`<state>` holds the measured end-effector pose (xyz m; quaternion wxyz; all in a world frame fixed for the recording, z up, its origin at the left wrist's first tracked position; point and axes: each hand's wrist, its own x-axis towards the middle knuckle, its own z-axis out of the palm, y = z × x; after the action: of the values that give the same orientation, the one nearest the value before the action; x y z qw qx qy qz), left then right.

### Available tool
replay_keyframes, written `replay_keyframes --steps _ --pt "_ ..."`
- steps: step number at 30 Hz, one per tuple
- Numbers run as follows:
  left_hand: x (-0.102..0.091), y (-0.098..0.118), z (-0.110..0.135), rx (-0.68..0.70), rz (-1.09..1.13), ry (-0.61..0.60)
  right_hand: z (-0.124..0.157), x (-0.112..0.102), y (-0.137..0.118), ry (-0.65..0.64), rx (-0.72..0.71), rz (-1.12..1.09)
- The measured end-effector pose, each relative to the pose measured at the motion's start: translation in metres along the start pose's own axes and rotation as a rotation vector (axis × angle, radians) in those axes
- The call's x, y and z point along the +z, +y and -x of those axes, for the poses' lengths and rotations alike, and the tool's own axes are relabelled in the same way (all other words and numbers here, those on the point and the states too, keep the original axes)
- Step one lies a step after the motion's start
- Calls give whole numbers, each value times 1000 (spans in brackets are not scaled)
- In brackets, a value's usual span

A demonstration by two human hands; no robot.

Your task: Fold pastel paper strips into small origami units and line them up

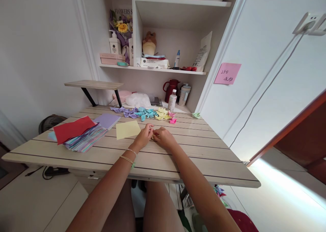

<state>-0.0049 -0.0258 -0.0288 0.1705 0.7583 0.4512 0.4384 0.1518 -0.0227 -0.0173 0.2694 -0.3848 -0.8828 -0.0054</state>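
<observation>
My left hand (pixel 144 136) and my right hand (pixel 163 137) meet over the middle of the table, fingers curled together. Between their fingertips shows a sliver of a small folded piece of yellow paper (pixel 152 137); most of it is hidden. A flat sheet of yellow paper (pixel 127 129) lies just left of my left hand. Beyond my hands runs a row of folded paper pieces: purple ones (pixel 130 112), blue ones (pixel 146 113), yellow ones (pixel 163 113) and pink ones (pixel 172 120).
At the left lie a stack of coloured paper (pixel 86 138), a red sheet (pixel 73 128) and a purple pad (pixel 107 120). A bottle (pixel 172 101), a dark red jug (pixel 173 89) and a tumbler (pixel 184 94) stand at the back. One green folded piece (pixel 196 115) sits far right.
</observation>
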Motion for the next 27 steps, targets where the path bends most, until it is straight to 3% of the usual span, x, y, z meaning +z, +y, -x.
replay_keyframes --steps 4,8,11,18,23,27 --pt "2 1 -1 -58 157 10 0 0 4 38 8 -8" --pt "6 0 -6 -150 536 97 -3 2 16 217 167 -145" --pt "8 -4 -9 -205 705 45 -3 4 24 299 264 -304" --pt "10 -12 -8 -280 687 29 -2 8 22 179 224 -557" --pt "11 -11 -7 -289 683 31 -2 12 18 227 352 -686" --pt "10 -9 -8 -309 700 43 -3 12 17 256 362 -735"
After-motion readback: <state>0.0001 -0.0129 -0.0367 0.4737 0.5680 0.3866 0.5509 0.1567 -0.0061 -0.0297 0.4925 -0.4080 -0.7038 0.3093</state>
